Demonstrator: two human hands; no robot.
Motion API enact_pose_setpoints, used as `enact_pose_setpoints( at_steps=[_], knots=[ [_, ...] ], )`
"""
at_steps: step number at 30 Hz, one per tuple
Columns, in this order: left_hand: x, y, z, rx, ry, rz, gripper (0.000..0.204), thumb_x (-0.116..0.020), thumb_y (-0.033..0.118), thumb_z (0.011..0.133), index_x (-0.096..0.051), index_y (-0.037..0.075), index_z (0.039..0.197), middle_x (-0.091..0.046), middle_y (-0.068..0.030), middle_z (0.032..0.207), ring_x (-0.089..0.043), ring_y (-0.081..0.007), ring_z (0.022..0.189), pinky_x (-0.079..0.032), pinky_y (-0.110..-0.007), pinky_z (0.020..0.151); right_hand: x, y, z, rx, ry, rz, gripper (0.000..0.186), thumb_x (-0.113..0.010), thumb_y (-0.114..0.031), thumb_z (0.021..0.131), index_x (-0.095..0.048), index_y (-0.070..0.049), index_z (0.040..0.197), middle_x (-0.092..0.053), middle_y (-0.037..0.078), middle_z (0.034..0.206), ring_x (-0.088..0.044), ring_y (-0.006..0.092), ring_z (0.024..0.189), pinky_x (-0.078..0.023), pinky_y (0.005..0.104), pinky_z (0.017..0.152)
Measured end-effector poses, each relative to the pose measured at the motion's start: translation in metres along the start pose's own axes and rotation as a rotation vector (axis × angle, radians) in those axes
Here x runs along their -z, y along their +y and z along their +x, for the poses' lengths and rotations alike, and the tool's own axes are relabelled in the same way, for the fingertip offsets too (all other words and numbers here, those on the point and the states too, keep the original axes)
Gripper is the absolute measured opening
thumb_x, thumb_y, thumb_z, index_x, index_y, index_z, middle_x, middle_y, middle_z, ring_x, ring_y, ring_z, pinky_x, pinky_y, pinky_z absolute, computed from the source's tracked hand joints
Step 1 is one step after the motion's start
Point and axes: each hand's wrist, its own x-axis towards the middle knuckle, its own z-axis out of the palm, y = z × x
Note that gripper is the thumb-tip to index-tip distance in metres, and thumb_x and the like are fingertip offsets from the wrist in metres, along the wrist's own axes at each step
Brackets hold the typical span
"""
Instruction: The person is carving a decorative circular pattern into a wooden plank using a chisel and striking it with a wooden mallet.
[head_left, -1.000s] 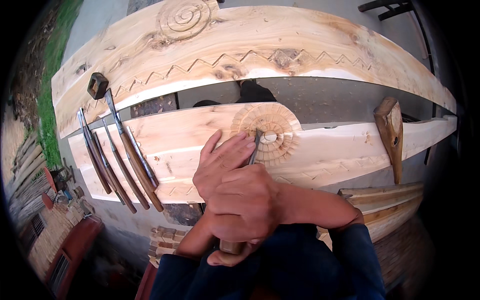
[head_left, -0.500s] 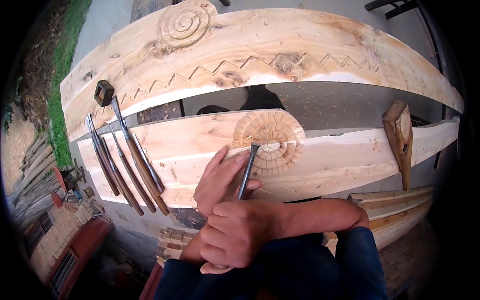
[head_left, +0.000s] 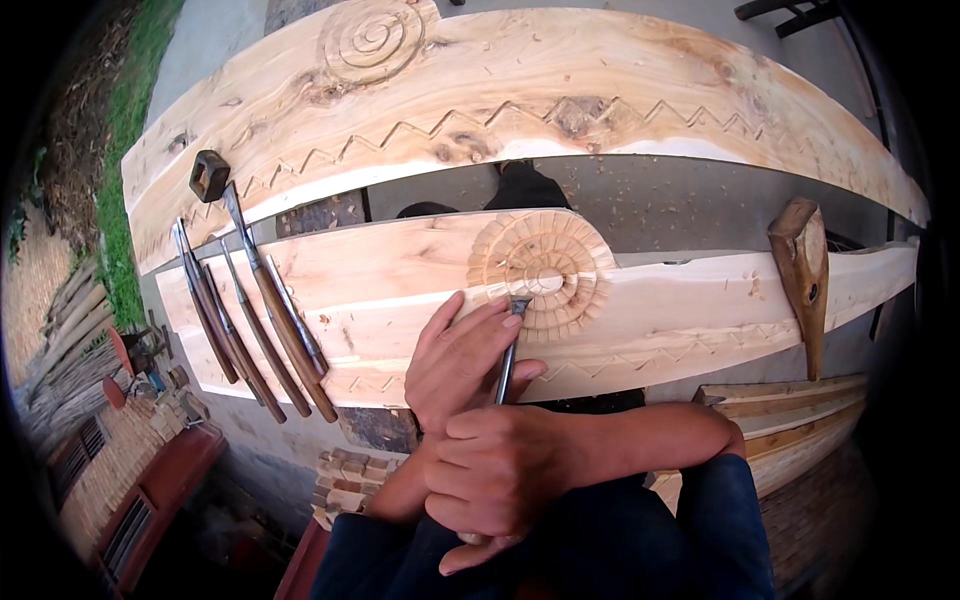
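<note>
My right hand (head_left: 490, 470) is wrapped round the handle of a chisel (head_left: 509, 370), its forearm crossing in from the right. My left hand (head_left: 455, 365) rests on the near carved board (head_left: 400, 260), index finger and thumb on either side of the metal shaft. Its other fingers lie stretched over the wood. The chisel's flat blade end touches the lower left part of a round carved rosette (head_left: 545, 265), cut in rings of small blocks. Most of the handle is hidden in my right fist; a bit of its end shows below.
Several chisels (head_left: 262, 300) with wooden handles lie on the left of the near board. A square-headed dark tool (head_left: 210, 177) sits by the far board (head_left: 640, 60), which bears a spiral and zigzag. A wooden mallet (head_left: 800, 270) lies at right. Wood blocks (head_left: 350, 478) are stacked below.
The chisel's edge has shifted slightly right and toward me along the rosette, both hands moving right with it. The view has tilted a little.
</note>
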Motion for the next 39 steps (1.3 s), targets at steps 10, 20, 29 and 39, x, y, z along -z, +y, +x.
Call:
enact_pose_setpoints(
  at_steps=[10,20,29,39],
  knots=[
    [-0.002,0.001,0.004,0.011,-0.012,0.039,0.050,-0.091,0.036,0.090,-0.081,0.001,0.125,-0.084,-0.0132,0.115,-0.080,-0.0328,0.117,-0.056,-0.054,0.111,0.008,0.009,0.000,0.012,0.034,0.041,0.061,-0.073,-0.055,0.100,-0.048,-0.010,0.067,-0.049,0.004,0.069,-0.053,0.0203,0.058,-0.042,0.0333,0.055],
    [0.000,0.005,0.007,0.067,-0.051,0.042,0.048,-0.091,0.031,0.088,-0.082,0.001,0.124,-0.084,-0.0133,0.114,-0.080,-0.0329,0.116,-0.056,-0.053,0.112,0.009,0.016,0.001,-0.005,0.071,0.048,0.060,-0.075,-0.055,0.098,-0.049,-0.009,0.068,-0.050,0.005,0.070,-0.055,0.0210,0.058,-0.044,0.0332,0.054],
    [-0.001,0.004,0.006,0.065,-0.042,0.037,0.048,-0.091,0.031,0.087,-0.082,0.002,0.124,-0.084,-0.0134,0.114,-0.080,-0.0334,0.117,-0.055,-0.054,0.112,0.010,0.016,0.001,0.002,0.072,0.046,0.062,-0.074,-0.056,0.098,-0.049,-0.008,0.067,-0.050,0.005,0.071,-0.054,0.0213,0.058,-0.044,0.0333,0.054],
    [0.002,0.004,0.006,0.070,-0.060,0.031,0.049,-0.092,0.031,0.088,-0.082,0.002,0.126,-0.084,-0.0136,0.116,-0.079,-0.0329,0.119,-0.055,-0.054,0.113,0.009,0.016,0.000,-0.010,0.059,0.063,0.060,-0.075,-0.054,0.098,-0.050,-0.009,0.068,-0.051,0.005,0.071,-0.056,0.0219,0.058,-0.047,0.0337,0.054]
  ],
)
